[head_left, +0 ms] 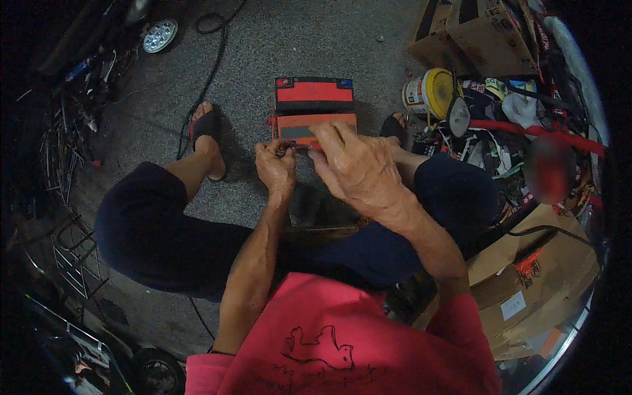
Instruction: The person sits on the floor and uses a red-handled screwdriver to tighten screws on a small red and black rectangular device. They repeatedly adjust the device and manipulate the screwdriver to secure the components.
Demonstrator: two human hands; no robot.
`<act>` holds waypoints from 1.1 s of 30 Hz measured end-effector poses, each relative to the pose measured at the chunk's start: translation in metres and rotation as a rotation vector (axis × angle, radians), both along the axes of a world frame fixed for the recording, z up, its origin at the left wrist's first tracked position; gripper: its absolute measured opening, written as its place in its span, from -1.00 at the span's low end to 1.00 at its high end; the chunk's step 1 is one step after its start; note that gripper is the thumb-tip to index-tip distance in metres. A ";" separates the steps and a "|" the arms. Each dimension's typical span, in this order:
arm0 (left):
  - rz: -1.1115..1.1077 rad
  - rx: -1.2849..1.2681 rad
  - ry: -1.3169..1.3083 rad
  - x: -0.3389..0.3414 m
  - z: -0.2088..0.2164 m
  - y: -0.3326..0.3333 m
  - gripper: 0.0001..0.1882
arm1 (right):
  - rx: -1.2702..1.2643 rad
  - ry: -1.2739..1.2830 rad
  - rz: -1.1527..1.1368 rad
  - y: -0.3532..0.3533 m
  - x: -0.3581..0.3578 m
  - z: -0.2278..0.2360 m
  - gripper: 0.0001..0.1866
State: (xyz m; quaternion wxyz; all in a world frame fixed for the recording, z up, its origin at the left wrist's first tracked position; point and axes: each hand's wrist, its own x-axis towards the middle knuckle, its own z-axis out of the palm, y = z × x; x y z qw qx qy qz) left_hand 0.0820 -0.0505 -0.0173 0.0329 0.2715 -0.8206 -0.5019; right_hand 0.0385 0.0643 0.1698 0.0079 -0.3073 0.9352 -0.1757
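Note:
On the floor between my feet stands a red and black box-shaped battery (315, 95), with a red mark at one top corner and a blue one at the other. Directly nearer to me is a second, orange block (289, 122) with a grey panel, partly covered by my right hand (362, 168). My left hand (275, 168) is closed in a pinch at its near left corner, round a small dark piece too small to name. The right hand's thumb and fingers close in from the right beside that piece; what they grip is hidden.
A yellow-lidded bucket (439, 92) and cardboard boxes (490, 39) stand at right, beside heaped clutter. A flattened carton (546, 276) lies near right. A black cable (214, 72) runs along the floor at left, near a round lamp (160, 36) and a wire rack (78, 253).

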 end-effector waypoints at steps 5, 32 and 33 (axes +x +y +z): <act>-0.021 0.031 0.051 0.000 -0.003 -0.002 -0.79 | 0.034 0.022 -0.012 0.001 0.000 -0.002 -0.76; -0.022 0.040 0.052 -0.002 0.000 0.000 -0.81 | 0.081 -0.084 -0.033 0.000 -0.001 0.001 -0.77; -0.029 0.047 0.058 -0.003 0.000 -0.001 -0.81 | 0.125 -0.091 -0.058 -0.001 -0.001 0.002 -0.75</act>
